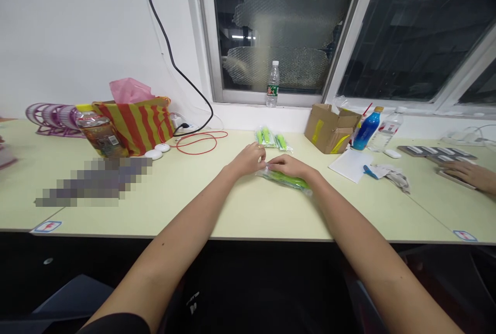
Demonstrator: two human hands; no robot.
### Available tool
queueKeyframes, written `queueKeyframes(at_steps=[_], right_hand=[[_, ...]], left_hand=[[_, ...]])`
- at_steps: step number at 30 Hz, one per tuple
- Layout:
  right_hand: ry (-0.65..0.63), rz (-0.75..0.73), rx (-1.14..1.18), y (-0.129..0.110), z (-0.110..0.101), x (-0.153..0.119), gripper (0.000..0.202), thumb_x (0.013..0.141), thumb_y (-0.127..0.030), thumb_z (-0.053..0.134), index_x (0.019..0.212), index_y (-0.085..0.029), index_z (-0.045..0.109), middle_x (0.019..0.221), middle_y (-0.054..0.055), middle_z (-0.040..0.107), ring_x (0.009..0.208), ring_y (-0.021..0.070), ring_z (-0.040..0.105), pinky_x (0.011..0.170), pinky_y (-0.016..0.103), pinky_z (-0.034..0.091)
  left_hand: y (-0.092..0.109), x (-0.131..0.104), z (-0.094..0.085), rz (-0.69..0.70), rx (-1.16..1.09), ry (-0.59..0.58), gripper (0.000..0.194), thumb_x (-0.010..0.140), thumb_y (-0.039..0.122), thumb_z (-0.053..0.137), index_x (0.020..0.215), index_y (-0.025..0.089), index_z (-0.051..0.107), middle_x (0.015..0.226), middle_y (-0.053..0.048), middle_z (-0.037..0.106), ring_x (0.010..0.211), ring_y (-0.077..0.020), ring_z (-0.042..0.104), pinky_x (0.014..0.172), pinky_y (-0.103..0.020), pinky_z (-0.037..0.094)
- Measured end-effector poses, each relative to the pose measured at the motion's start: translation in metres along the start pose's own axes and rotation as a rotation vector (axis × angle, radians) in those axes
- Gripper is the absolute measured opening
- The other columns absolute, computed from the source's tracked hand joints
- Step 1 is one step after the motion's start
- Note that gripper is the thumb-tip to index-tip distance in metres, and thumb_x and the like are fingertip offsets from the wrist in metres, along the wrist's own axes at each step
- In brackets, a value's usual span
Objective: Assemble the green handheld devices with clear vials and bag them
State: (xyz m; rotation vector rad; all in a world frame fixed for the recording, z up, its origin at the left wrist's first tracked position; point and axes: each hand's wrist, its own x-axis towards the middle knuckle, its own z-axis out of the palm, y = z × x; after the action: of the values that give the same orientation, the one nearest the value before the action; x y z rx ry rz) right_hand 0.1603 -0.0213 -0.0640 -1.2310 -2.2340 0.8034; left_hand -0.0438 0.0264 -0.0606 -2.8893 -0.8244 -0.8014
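A clear plastic bag (pixel 284 179) with long bright green items in it lies on the pale table in front of me. My left hand (pixel 250 160) is closed at the bag's left end, its fingers curled and pinched together. Over the top of the same bag rests my right hand (pixel 290 166), fingers bent and gripping near that end, close to the left fingertips. What the green items are I cannot make out. Farther back on the table lie more clear packets (pixel 267 137) of similar green items.
An open cardboard box (pixel 327 130), a blue bottle (pixel 367 128) and white paper (pixel 351 164) stand or lie to the right, with a glove (pixel 393 176) nearby. Left are a striped bag (pixel 139 127), a tilted drink bottle (pixel 103 135) and a red cable (pixel 197 145). Another person's hand (pixel 470 173) is far right.
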Motion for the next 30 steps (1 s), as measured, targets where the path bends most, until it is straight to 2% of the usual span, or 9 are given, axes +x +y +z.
queueKeyframes(at_steps=[3, 9, 14, 21, 24, 30], right_hand=[[0.037, 0.015, -0.03, 0.001, 0.001, 0.001, 0.036, 0.086, -0.044, 0.052, 0.088, -0.016, 0.074, 0.067, 0.0, 0.057, 0.062, 0.0133, 0.041, 0.061, 0.029, 0.032], [0.11, -0.045, -0.086, 0.002, 0.003, 0.006, 0.023, 0.08, -0.027, 0.053, 0.085, -0.016, 0.072, 0.076, 0.002, 0.067, 0.067, 0.0142, 0.05, 0.063, 0.028, 0.035], [0.167, -0.035, -0.147, 0.005, 0.005, 0.009, 0.019, 0.078, -0.024, 0.05, 0.069, -0.016, 0.064, 0.065, 0.0, 0.061, 0.06, 0.0124, 0.046, 0.058, 0.027, 0.033], [0.209, -0.015, -0.144, 0.008, 0.003, 0.007, 0.017, 0.077, -0.023, 0.049, 0.065, -0.017, 0.059, 0.063, 0.0, 0.06, 0.059, 0.0125, 0.048, 0.058, 0.027, 0.033], [0.203, -0.021, -0.155, 0.008, 0.003, 0.007, 0.017, 0.077, -0.023, 0.05, 0.066, -0.016, 0.061, 0.063, 0.0, 0.06, 0.059, 0.0124, 0.047, 0.058, 0.027, 0.032], [0.201, -0.032, -0.185, 0.009, 0.002, 0.008, 0.019, 0.077, -0.023, 0.049, 0.066, -0.016, 0.063, 0.062, 0.0, 0.061, 0.058, 0.0123, 0.046, 0.058, 0.028, 0.031]], left_hand=[[0.002, 0.0, -0.001, 0.027, 0.0, 0.01, 0.005, 0.079, 0.016, 0.056, 0.075, 0.019, 0.057, 0.085, -0.007, 0.061, 0.09, -0.0222, 0.053, 0.081, -0.037, 0.045], [0.007, 0.002, 0.0, 0.049, -0.006, 0.001, 0.006, 0.076, 0.014, 0.058, 0.073, 0.019, 0.056, 0.087, -0.007, 0.061, 0.09, -0.0227, 0.053, 0.08, -0.037, 0.045], [0.009, 0.002, 0.004, 0.065, -0.01, 0.006, 0.006, 0.076, 0.014, 0.056, 0.072, 0.019, 0.057, 0.085, -0.008, 0.06, 0.088, -0.0222, 0.053, 0.08, -0.036, 0.046], [0.009, 0.0, 0.003, 0.099, -0.009, 0.029, 0.006, 0.08, 0.015, 0.053, 0.078, 0.019, 0.057, 0.086, -0.007, 0.059, 0.091, -0.022, 0.052, 0.081, -0.036, 0.045], [0.011, -0.001, 0.001, 0.088, -0.001, 0.019, 0.001, 0.078, 0.018, 0.057, 0.078, 0.02, 0.056, 0.086, -0.006, 0.059, 0.092, -0.0224, 0.052, 0.082, -0.036, 0.045], [0.012, -0.002, 0.004, 0.038, -0.014, 0.015, 0.015, 0.08, 0.032, 0.062, 0.076, 0.02, 0.053, 0.085, -0.005, 0.06, 0.091, -0.0229, 0.053, 0.081, -0.037, 0.045]])
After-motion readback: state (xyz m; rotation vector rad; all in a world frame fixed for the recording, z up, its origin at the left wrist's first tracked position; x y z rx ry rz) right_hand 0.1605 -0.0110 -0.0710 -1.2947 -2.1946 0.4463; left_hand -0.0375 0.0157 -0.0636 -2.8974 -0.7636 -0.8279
